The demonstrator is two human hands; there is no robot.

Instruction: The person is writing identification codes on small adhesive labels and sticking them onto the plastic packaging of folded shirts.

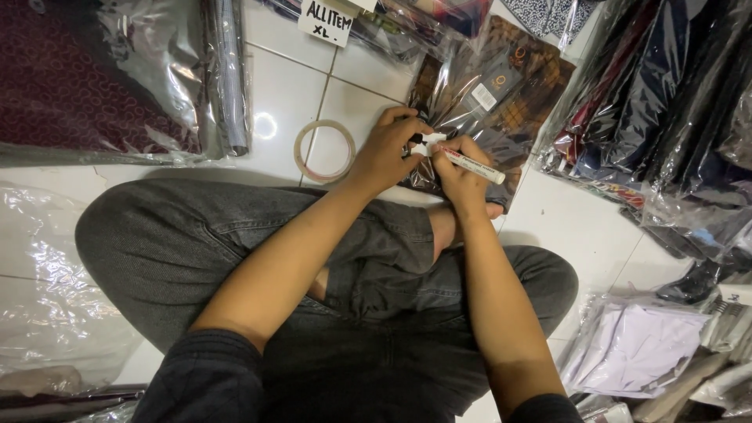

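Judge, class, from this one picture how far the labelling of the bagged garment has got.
Done: the brown garment packet is already in its clear bag on the floor. In hand: the right hand holds a white marker at a small white label, which the left hand steadies. Left: the tape roll lies untouched beside it.

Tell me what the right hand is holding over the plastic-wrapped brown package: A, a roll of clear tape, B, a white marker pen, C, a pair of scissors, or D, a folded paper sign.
B: the right hand grips a white marker pen over the plastic-wrapped brown package, while the tape roll lies apart on the tiled floor.
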